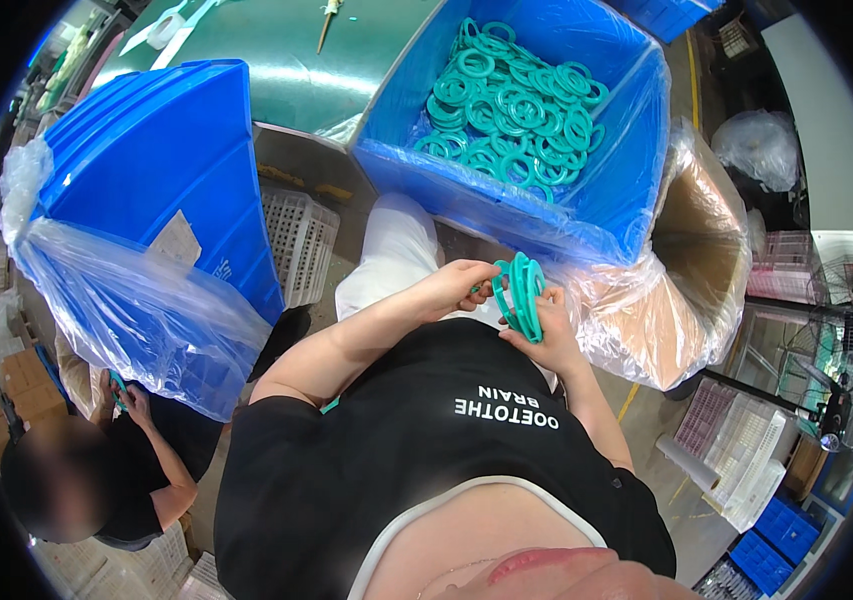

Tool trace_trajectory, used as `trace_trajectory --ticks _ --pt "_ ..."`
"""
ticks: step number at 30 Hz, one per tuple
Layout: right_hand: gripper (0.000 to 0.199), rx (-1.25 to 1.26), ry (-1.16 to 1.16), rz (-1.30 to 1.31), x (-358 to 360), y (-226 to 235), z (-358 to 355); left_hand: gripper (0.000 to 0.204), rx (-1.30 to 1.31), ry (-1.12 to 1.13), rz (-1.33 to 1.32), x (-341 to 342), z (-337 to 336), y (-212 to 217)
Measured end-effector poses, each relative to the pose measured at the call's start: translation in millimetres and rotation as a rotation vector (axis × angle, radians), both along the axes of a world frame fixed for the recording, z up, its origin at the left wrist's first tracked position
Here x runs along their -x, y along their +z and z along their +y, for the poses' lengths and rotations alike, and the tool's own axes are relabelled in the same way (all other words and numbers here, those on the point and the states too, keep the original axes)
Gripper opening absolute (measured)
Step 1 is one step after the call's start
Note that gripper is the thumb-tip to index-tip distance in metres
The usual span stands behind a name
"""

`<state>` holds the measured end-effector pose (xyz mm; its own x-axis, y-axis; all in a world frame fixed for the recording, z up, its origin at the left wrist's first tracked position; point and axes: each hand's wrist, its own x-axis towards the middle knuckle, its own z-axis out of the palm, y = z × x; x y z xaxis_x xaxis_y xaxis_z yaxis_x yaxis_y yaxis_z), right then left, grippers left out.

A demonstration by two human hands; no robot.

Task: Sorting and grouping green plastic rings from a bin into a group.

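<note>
Several flat teal plastic rings [524, 305] stand together as a loose stack in front of my body. My right hand [554, 335] is closed round the stack from its right side, thumb near the top and fingers underneath. On the left, my left hand [461, 287] has its fingers bent and pinched at the edge of a teal ring beside the stack. Just beyond both hands is a blue bin [396, 150] lined with clear plastic. Inside it lies a jumbled heap of similar teal rings [516, 110].
A cardboard box [711, 260] with a clear plastic liner stands to the right. At left is a tilted blue bin [161, 150] draped in plastic, near a white crate [301, 240]. A green table [316, 85] lies beyond. A co-worker [161, 480] handles something teal at lower left.
</note>
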<state>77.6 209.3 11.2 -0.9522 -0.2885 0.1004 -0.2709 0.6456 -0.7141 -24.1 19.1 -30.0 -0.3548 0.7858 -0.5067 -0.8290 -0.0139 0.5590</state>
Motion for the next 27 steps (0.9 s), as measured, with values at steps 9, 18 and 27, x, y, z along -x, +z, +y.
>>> trace_trajectory --ticks 9,18,27 --pt "0.011 0.883 -0.859 0.087 20 -11 4 0.018 0.175 0.266 0.334 1 -22 29" --pt "0.015 1.032 -0.552 -0.633 11 -30 -11 0.026 0.099 0.139 0.394 -8 -36 22" --pt "0.014 0.944 -0.535 -0.579 19 -24 -23 0.031 0.007 0.145 0.377 -13 -49 8"
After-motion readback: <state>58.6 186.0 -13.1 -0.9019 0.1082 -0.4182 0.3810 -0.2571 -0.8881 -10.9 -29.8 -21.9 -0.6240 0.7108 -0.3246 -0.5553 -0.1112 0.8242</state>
